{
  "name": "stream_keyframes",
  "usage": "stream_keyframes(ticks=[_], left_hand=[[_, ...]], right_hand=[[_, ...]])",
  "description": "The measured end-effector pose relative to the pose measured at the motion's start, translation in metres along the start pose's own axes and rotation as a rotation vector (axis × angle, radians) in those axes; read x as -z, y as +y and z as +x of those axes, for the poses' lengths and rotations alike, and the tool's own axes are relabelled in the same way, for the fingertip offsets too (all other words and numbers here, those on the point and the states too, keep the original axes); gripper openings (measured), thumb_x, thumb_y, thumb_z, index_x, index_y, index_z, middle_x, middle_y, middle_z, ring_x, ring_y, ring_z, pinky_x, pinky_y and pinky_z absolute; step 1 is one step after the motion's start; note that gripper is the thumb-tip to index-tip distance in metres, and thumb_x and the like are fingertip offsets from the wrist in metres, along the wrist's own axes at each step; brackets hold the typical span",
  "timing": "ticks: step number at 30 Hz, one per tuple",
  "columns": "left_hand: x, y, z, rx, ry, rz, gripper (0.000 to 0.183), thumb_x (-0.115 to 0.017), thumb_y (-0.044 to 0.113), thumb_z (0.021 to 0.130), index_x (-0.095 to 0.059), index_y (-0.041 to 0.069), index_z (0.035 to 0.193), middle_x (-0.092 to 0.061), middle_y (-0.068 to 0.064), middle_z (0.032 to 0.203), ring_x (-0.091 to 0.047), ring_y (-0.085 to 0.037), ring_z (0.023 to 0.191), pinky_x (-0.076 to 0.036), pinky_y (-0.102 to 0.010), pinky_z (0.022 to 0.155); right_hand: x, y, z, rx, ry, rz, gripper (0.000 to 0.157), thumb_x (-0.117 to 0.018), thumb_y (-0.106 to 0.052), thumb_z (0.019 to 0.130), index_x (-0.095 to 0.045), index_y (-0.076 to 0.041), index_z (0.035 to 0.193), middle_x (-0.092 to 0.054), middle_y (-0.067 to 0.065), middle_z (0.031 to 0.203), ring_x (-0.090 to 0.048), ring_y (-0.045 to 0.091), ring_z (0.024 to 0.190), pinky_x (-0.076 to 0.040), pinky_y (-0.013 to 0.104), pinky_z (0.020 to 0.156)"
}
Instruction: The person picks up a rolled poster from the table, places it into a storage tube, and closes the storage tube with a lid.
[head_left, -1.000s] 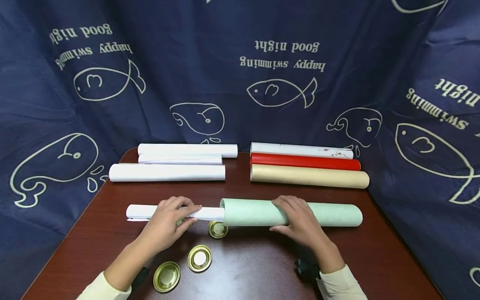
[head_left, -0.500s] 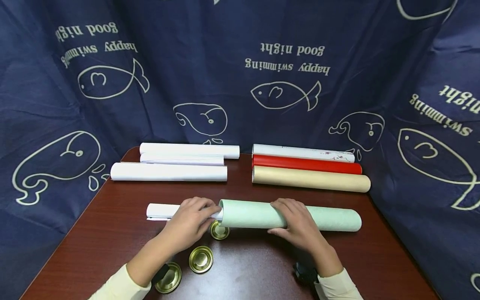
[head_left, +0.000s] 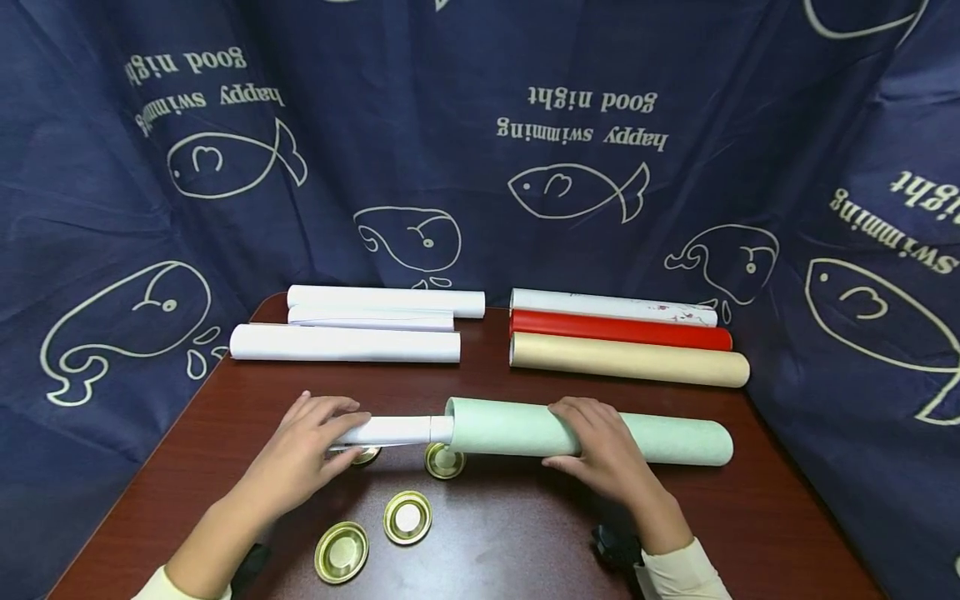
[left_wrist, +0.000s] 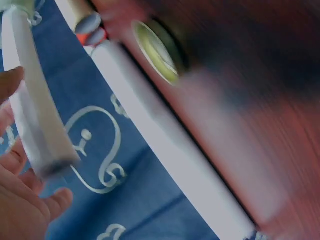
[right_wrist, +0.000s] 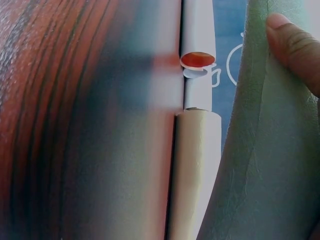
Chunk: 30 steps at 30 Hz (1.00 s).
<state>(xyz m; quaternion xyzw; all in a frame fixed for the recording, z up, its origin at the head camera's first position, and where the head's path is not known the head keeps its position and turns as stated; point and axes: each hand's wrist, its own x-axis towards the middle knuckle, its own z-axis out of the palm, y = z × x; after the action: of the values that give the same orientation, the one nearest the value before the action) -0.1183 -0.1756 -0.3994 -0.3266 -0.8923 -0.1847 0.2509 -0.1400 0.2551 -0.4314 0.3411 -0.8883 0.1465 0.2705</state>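
Observation:
In the head view a white paper roll lies with its right end inside the open left end of a pale green tube. My left hand holds the white roll around its left end, thumb on the near side. The left wrist view shows this roll between thumb and fingers, its end near the palm. My right hand grips the green tube around its middle, fingers over the top and thumb in front. The right wrist view shows the thumb pressed on the green surface.
Several gold round lids lie on the brown table near the left hand. White rolls lie at the back left. A beige roll, a red roll and a flower-printed roll lie back right, before a blue curtain.
The white roll has slid right, deeper into the green tube. My left hand went right with it, then shifted back left to its outer end. The right hand keeps its grip.

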Motion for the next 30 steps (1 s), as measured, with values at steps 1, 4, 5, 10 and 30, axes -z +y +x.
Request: stream_keyframes(ticks=[1,4,5,10,30], left_hand=[[0.002,-0.003,-0.002,-0.004,0.005,-0.001,0.048,-0.091,0.014,0.068,-0.073,0.012,0.113,-0.064,-0.006,0.112,-0.059,-0.029,0.107,-0.035,-0.069,0.098],[0.006,-0.011,-0.006,-0.031,0.007,-0.003,0.047,-0.09,0.012,0.068,-0.073,0.011,0.112,-0.065,-0.005,0.109,-0.061,-0.028,0.102,-0.04,-0.064,0.096],[0.006,-0.012,-0.007,-0.046,0.006,-0.002,0.047,-0.09,0.011,0.068,-0.073,0.011,0.112,-0.065,-0.004,0.109,-0.061,-0.026,0.1,-0.043,-0.059,0.095],[0.004,-0.01,-0.005,-0.102,0.015,-0.007,0.044,-0.088,0.011,0.07,-0.073,0.011,0.112,-0.064,0.0,0.107,-0.061,-0.019,0.094,-0.049,-0.044,0.082],[-0.032,0.032,0.036,-0.172,-0.035,-0.115,0.039,-0.086,0.021,0.078,-0.072,0.014,0.113,-0.063,0.0,0.113,-0.06,-0.017,0.101,-0.05,-0.041,0.086]], right_hand=[[0.0,0.0,0.0,-0.001,-0.001,-0.001,0.075,-0.086,-0.047,0.066,-0.061,-0.008,0.124,-0.063,0.01,0.119,-0.059,0.03,0.111,-0.046,0.052,0.092],[0.001,0.0,-0.001,-0.007,-0.005,-0.003,0.075,-0.086,-0.048,0.065,-0.061,-0.008,0.124,-0.063,0.01,0.119,-0.059,0.03,0.111,-0.046,0.052,0.092],[0.001,0.0,-0.001,-0.006,-0.005,-0.004,0.075,-0.087,-0.047,0.065,-0.061,-0.008,0.124,-0.063,0.01,0.119,-0.059,0.031,0.111,-0.046,0.052,0.092],[0.0,0.0,-0.002,0.002,0.0,0.001,0.075,-0.088,-0.046,0.064,-0.062,-0.008,0.123,-0.063,0.009,0.118,-0.059,0.03,0.11,-0.046,0.052,0.091],[0.001,-0.005,-0.003,0.001,-0.002,-0.004,0.075,-0.088,-0.047,0.064,-0.062,-0.008,0.123,-0.063,0.008,0.119,-0.058,0.03,0.112,-0.046,0.051,0.092]])
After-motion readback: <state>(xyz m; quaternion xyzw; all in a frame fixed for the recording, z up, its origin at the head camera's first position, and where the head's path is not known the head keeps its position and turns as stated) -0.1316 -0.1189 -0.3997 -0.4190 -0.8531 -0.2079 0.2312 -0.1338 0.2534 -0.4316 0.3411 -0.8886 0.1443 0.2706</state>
